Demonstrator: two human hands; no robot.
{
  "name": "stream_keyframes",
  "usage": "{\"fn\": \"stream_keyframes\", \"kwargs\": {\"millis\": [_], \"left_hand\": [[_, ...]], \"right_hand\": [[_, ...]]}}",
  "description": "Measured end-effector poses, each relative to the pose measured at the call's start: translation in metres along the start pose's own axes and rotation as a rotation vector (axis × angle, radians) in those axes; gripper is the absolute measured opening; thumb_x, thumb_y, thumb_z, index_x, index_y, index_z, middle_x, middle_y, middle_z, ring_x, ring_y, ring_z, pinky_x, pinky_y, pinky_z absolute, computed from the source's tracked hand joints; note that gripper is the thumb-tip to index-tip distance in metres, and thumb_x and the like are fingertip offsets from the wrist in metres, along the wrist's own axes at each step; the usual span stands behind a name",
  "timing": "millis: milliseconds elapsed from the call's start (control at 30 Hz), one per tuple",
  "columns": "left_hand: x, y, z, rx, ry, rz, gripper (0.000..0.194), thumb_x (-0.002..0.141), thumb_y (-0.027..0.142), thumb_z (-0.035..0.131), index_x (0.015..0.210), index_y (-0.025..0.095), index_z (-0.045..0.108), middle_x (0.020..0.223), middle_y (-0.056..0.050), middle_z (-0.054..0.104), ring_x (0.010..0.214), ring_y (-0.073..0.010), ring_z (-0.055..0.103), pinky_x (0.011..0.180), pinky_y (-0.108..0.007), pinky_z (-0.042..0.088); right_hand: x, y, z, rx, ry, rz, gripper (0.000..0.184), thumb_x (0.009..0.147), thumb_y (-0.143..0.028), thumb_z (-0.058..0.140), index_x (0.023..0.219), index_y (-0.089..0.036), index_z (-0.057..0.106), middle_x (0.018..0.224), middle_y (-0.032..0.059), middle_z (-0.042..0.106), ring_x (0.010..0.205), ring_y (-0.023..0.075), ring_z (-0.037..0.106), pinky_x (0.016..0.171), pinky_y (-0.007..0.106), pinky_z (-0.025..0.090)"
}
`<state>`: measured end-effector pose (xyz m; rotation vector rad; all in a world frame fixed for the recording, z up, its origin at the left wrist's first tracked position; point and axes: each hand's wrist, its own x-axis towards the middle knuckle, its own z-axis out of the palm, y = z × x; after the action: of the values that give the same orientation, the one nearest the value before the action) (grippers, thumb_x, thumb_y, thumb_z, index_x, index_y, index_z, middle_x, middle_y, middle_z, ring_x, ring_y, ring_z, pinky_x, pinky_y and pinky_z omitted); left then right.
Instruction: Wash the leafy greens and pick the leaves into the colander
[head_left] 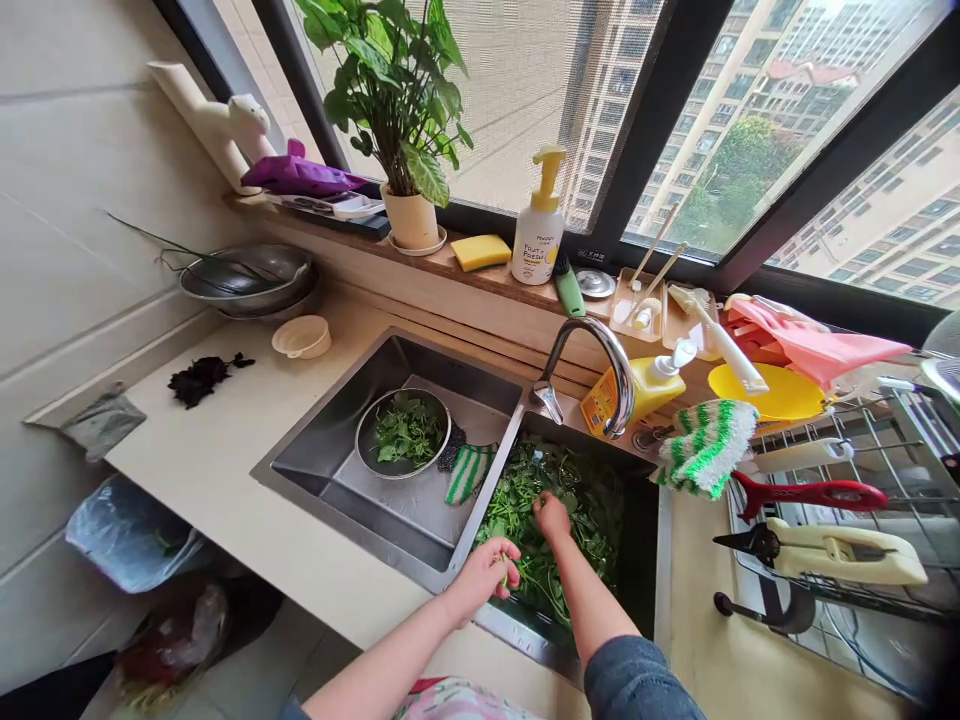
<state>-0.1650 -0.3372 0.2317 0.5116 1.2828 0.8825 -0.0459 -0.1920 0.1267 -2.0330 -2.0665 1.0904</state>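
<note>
My left hand (484,580) hovers over the front left rim of the right sink basin, its fingers curled round a small bit of green stem (504,572). Further in, my right hand (552,517) reaches down into the leafy greens (517,500) that fill this basin with water. Its fingers are closed at the greens, and the fingertips are partly hidden. In the left sink basin (330,485) a round pan (403,474) holds more picked leaves (407,430). A green-and-white striped cloth (471,474) lies beside the pan.
A chrome faucet (592,328) arches over the right basin. Behind it stands a yellow detergent bottle (645,390). A dish rack (862,450) at the right carries pruning shears (847,552) and a red-handled tool (817,494). The left counter bears a small beige bowl (301,338).
</note>
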Motion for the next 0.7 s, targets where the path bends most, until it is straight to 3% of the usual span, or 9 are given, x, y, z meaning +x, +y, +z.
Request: {"fn": "stream_keyframes", "kwargs": {"millis": [133, 267, 433, 567, 700], "left_hand": [[0.005, 0.004, 0.002, -0.077, -0.028, -0.132, 0.017, 0.064, 0.021, 0.054, 0.08, 0.016, 0.049, 0.063, 0.003, 0.053, 0.059, -0.0097, 0.054, 0.051, -0.021, 0.037], [0.018, 0.004, 0.008, -0.014, -0.01, -0.096, 0.024, 0.064, 0.031, 0.061, 0.077, 0.014, 0.051, 0.059, 0.003, 0.052, 0.052, -0.008, 0.051, 0.047, -0.019, 0.031], [0.034, 0.015, 0.016, -0.043, 0.036, -0.006, 0.037, 0.063, 0.042, 0.066, 0.084, 0.013, 0.056, 0.064, 0.002, 0.053, 0.054, -0.0068, 0.05, 0.048, -0.019, 0.031], [0.033, 0.026, 0.02, -0.142, 0.0, -0.035, 0.042, 0.062, 0.049, 0.066, 0.082, 0.013, 0.056, 0.067, 0.002, 0.053, 0.054, -0.0058, 0.049, 0.05, -0.019, 0.034], [0.026, 0.028, 0.018, -0.256, 0.02, -0.078, 0.04, 0.057, 0.046, 0.071, 0.072, 0.013, 0.052, 0.06, 0.004, 0.05, 0.05, -0.0046, 0.046, 0.049, -0.018, 0.033]], "right_hand": [[-0.007, 0.01, 0.005, 0.058, 0.002, -0.004, 0.015, 0.073, -0.026, 0.053, 0.08, -0.02, 0.064, 0.079, 0.0073, 0.068, 0.074, 0.0197, 0.062, 0.064, 0.026, 0.04], [-0.025, 0.029, -0.029, 0.148, 0.087, -0.003, 0.023, 0.077, -0.035, 0.046, 0.078, -0.018, 0.062, 0.08, 0.0061, 0.066, 0.075, 0.0183, 0.06, 0.065, 0.024, 0.04], [-0.081, 0.018, -0.065, 0.449, 0.119, -0.32, 0.029, 0.075, -0.045, 0.052, 0.073, -0.017, 0.061, 0.073, 0.0029, 0.063, 0.067, 0.0159, 0.055, 0.061, 0.023, 0.041], [-0.122, 0.002, -0.074, 0.385, 0.146, -0.487, 0.02, 0.077, -0.037, 0.053, 0.073, -0.02, 0.062, 0.076, 0.0041, 0.061, 0.071, 0.0164, 0.056, 0.066, 0.025, 0.043], [-0.141, -0.006, -0.075, 0.345, 0.092, -0.574, 0.018, 0.081, -0.032, 0.048, 0.076, -0.021, 0.062, 0.089, 0.0067, 0.061, 0.08, 0.0173, 0.057, 0.071, 0.025, 0.044]]}}
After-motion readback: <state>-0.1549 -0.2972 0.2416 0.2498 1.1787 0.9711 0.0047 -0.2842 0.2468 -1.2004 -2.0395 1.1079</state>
